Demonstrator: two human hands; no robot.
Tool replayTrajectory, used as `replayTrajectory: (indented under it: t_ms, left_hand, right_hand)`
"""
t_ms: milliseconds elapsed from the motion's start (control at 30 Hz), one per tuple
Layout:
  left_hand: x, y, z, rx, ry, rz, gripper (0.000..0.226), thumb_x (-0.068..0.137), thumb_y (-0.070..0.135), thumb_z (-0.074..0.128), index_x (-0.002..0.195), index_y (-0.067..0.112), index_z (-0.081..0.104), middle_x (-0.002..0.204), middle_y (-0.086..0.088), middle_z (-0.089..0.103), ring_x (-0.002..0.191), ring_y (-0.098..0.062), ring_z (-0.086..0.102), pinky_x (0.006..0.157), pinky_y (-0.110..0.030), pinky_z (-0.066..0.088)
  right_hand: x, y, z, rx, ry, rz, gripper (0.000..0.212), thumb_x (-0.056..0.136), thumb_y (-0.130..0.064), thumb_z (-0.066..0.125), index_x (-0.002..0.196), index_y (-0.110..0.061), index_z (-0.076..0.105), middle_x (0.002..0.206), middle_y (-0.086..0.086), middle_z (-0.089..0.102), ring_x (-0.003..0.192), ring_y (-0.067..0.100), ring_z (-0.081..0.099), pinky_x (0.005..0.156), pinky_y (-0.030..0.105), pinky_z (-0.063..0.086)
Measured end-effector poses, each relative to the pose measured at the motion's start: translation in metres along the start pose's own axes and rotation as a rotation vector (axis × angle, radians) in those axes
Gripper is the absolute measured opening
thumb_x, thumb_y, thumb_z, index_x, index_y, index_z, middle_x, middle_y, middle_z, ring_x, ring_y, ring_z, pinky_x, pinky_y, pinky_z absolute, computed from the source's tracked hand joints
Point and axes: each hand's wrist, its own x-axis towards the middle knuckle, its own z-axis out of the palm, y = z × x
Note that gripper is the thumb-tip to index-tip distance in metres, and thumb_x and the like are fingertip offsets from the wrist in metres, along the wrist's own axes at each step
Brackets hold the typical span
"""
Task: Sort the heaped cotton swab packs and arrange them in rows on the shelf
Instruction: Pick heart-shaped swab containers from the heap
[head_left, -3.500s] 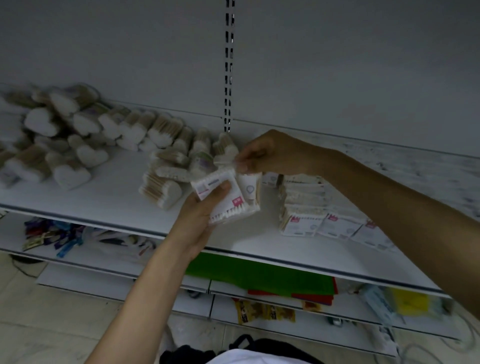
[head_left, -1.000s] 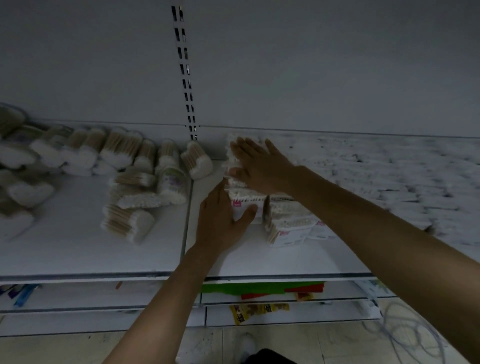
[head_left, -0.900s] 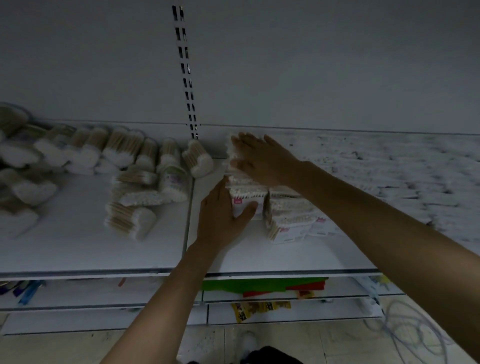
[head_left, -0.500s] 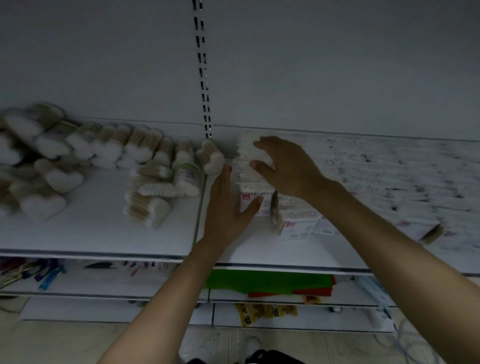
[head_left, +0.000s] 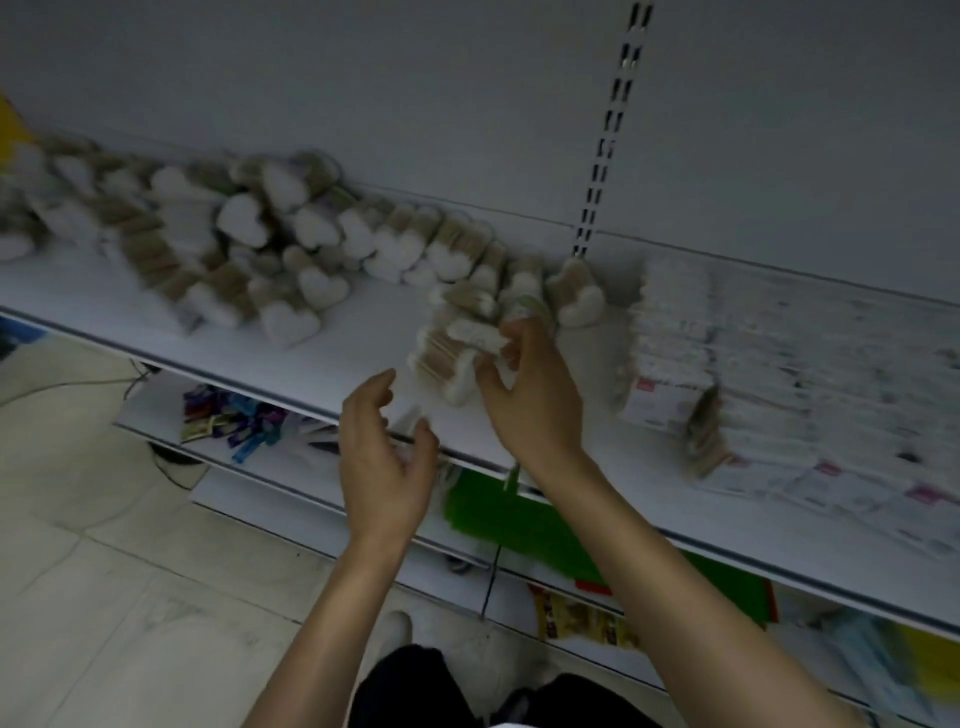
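A long heap of heart-shaped cotton swab packs lies along the back of the white shelf. A smaller pile of the same packs sits near the middle. My right hand reaches into this pile, thumb and fingers curled round one pack. My left hand hovers in front of the shelf edge, fingers relaxed, holding nothing. To the right stands a stacked row of rectangular swab packs, with more flat packs beyond, blurred.
A slotted upright strip runs up the back wall. The lower shelf holds coloured small items and a green sheet. Yellow packets lie on the bottom shelf. Tiled floor at the left.
Both hands have left the rectangular stack and moved left. My right hand now grips a heart-shaped pack in the small pile. The view has swung left and down.
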Motion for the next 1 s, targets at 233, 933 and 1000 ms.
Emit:
replayTrajectory:
  t_ms: [233,933,1000]
  left_hand:
    - [0.038,-0.037,-0.026,0.066,-0.223,0.121,0.054,0.087,0.019,0.059,0.138,0.007,0.044,0.139,-0.004,0.045,0.127,-0.019,0.042,0.104,-0.034,0.038]
    - [0.120,-0.080,-0.027,-0.104,-0.576,0.466,0.048,0.096,0.028,0.044,0.140,0.008,0.043,0.145,-0.014,0.042,0.132,-0.019,0.034,0.110,-0.011,0.021]
    - [0.115,-0.081,-0.020,-0.180,-0.636,0.404,0.053,0.096,0.035,0.041,0.143,0.013,0.034,0.147,-0.013,0.039,0.134,-0.010,0.029,0.109,-0.005,0.015]
  right_hand:
    - [-0.006,-0.008,0.058,0.012,-0.022,0.112,0.024,0.096,-0.026,0.049,0.117,-0.020,0.057,0.117,0.000,0.061,0.106,0.018,0.056,0.083,0.028,0.046]
    - [0.027,-0.019,0.114,-0.398,0.000,0.055,0.071,0.091,-0.040,0.055,0.150,-0.016,0.024,0.154,0.014,0.021,0.143,0.030,0.012,0.113,0.043,0.026]
    - [0.014,-0.014,0.121,-0.310,0.134,0.017,0.062,0.088,-0.039,0.056,0.143,-0.015,0.040,0.148,0.014,0.034,0.137,0.030,0.027,0.105,0.039,0.034]
